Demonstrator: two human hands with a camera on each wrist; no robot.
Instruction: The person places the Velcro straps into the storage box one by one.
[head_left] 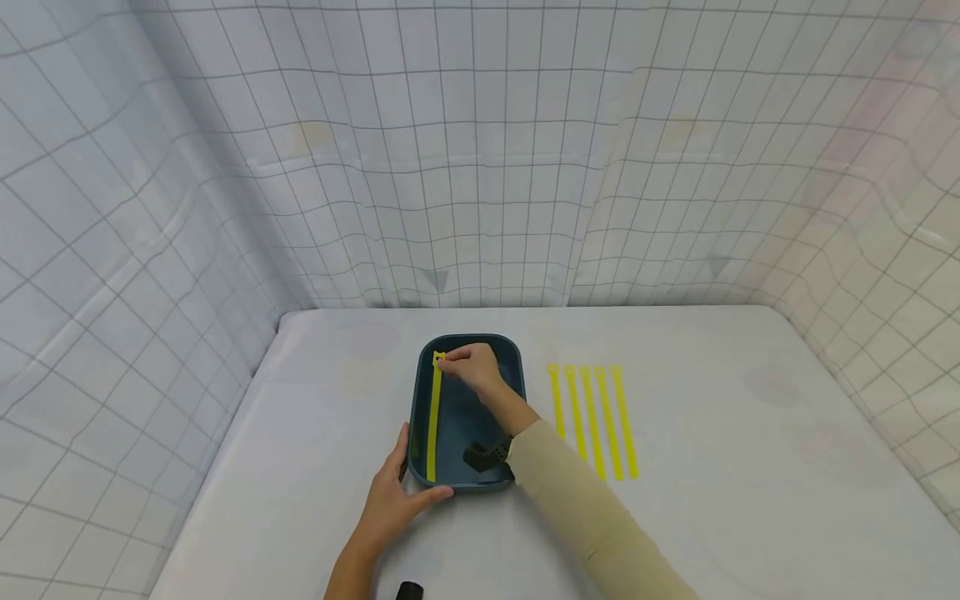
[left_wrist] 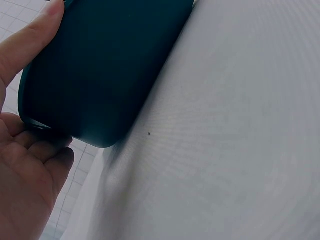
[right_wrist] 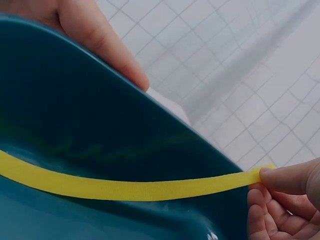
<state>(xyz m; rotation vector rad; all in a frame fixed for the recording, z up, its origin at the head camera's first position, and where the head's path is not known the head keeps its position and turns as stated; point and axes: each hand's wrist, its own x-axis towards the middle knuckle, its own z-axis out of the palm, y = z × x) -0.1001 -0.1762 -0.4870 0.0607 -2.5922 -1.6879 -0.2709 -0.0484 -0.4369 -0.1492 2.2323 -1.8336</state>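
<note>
A dark teal rectangular tray [head_left: 467,417] with rounded corners lies on the white table. Inside it, along the left side, runs a long yellow strip [head_left: 433,425] with a wider head at its far end. My right hand [head_left: 474,367] reaches over the tray and pinches that far end between thumb and fingertips; the strip bows slightly in the right wrist view. At the near left corner, my left hand [head_left: 393,500] holds the tray, thumb along the near side and fingers round the left wall. The fingers [left_wrist: 47,145] curl beside the tray's wall.
Several more yellow strips [head_left: 592,417] lie side by side on the table, right of the tray, partly hidden by my right sleeve [head_left: 585,500]. White grid-patterned curtains [head_left: 480,167] hang behind and at both sides. A black object [head_left: 409,591] shows at the bottom edge.
</note>
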